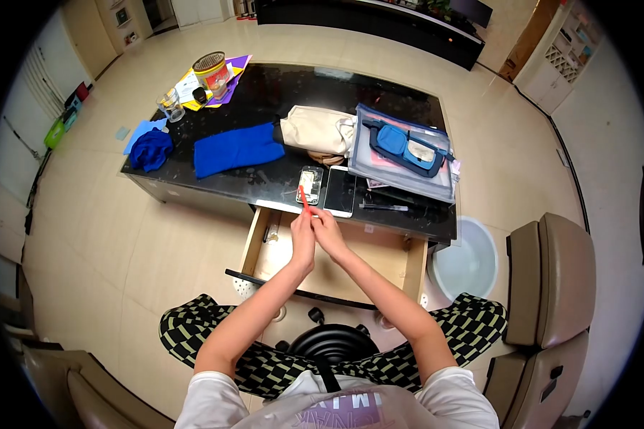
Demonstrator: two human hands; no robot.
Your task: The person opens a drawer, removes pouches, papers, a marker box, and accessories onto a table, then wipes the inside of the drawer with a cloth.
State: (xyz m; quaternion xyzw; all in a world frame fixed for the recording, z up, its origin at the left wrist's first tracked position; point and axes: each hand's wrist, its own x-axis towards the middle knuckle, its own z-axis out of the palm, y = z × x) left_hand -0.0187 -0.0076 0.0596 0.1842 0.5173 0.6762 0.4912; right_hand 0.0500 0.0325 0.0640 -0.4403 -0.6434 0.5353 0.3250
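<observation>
Holding a red stick (pixel 305 199) with the left hand (pixel 303 234) and the right hand (pixel 328 232), close together. Bending the fingers of both hands in around its near end, but not being able to tell the grip of each finger. Pointing the stick's far end over the opened phone (pixel 308 185), lying flat by the front edge of the black table (pixel 243 187). Leaning both arms out over the open drawer (pixel 365 268). Seeing a white phone (pixel 339 193) just right of the opened one, a cream bag (pixel 315 127) behind, and a blue cloth (pixel 237 149) to the left.
</observation>
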